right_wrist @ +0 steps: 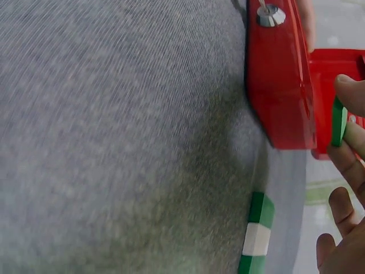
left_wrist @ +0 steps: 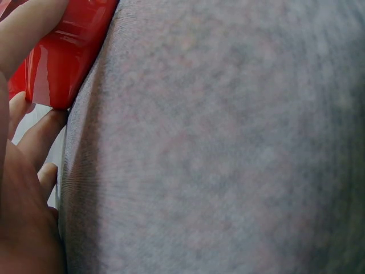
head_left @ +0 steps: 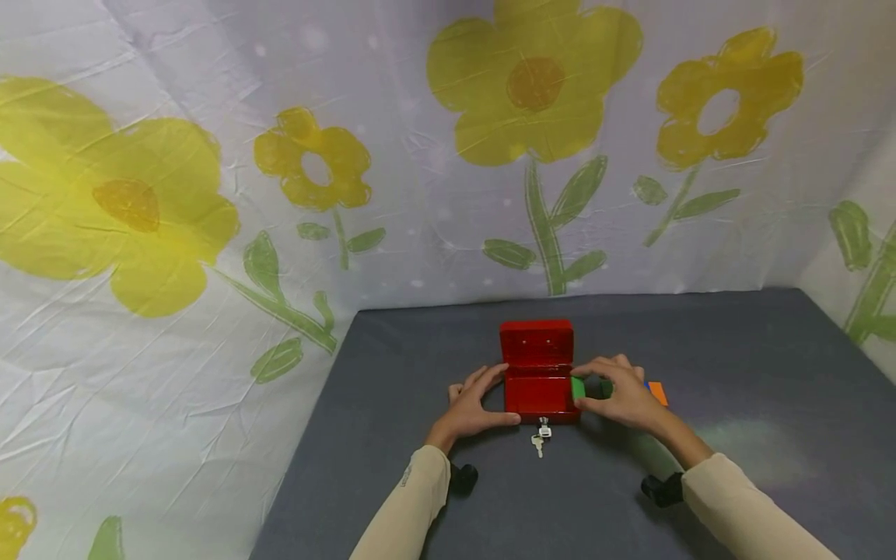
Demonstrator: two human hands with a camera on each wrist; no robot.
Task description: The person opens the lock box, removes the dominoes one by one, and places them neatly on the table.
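A small red cash box (head_left: 540, 395) stands on the dark table with its lid (head_left: 537, 344) raised. My left hand (head_left: 470, 411) holds it at the left side, thumb by the front corner and fingers toward the back. A flat green block (head_left: 577, 389) is pinched between the thumb and fingers of my right hand (head_left: 623, 395), at the box's right edge. From the right wrist, the green block (right_wrist: 339, 123) appears upright beside the box's open inside. Keys (head_left: 538, 444) hang from the lock at the front. Part of the box (left_wrist: 60, 63) shows in the left wrist view.
Beyond the right hand lies an orange piece (head_left: 658, 393), with a bit of blue beside it. A green-and-white piece (right_wrist: 257, 238) rests on the table near the box. A flower-print cloth (head_left: 420, 233) hangs behind the table (head_left: 392, 373).
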